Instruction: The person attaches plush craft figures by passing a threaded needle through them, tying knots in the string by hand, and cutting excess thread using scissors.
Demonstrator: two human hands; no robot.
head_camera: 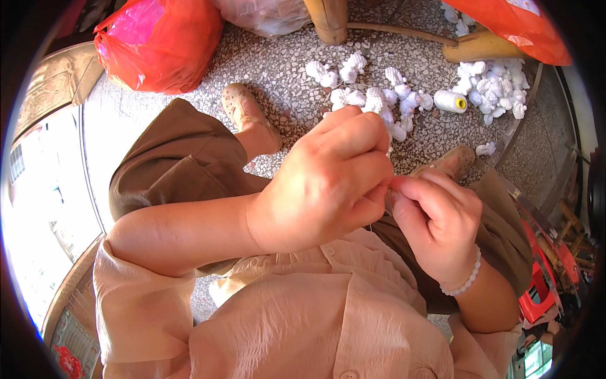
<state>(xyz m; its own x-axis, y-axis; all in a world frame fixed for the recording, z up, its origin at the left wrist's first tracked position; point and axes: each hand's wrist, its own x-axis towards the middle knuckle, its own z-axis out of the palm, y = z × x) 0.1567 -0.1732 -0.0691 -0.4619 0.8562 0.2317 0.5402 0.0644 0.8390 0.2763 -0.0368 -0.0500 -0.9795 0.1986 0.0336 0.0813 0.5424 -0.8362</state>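
My left hand (326, 175) is curled, its fingers closed and their tips hidden beneath it. Against it, my right hand (438, 220), with a white bead bracelet (466, 279) at the wrist, pinches something tiny between thumb and forefinger; what it is cannot be made out. A thin white thread hangs below the hands over my lap. Beyond my left hand, small white crocheted pieces (374, 100) lie strung along thread on the speckled floor. A white thread cone (450, 101) with a yellow core lies on its side between them and a bigger heap of white pieces (497, 87).
A tied red plastic bag (161, 47) stands at the upper left, a clear plastic bag (270, 14) beside it. Bamboo furniture legs (329, 23) rise at the top, with another red bag (525, 28) at the upper right. A red plastic stool (537, 293) is at the lower right.
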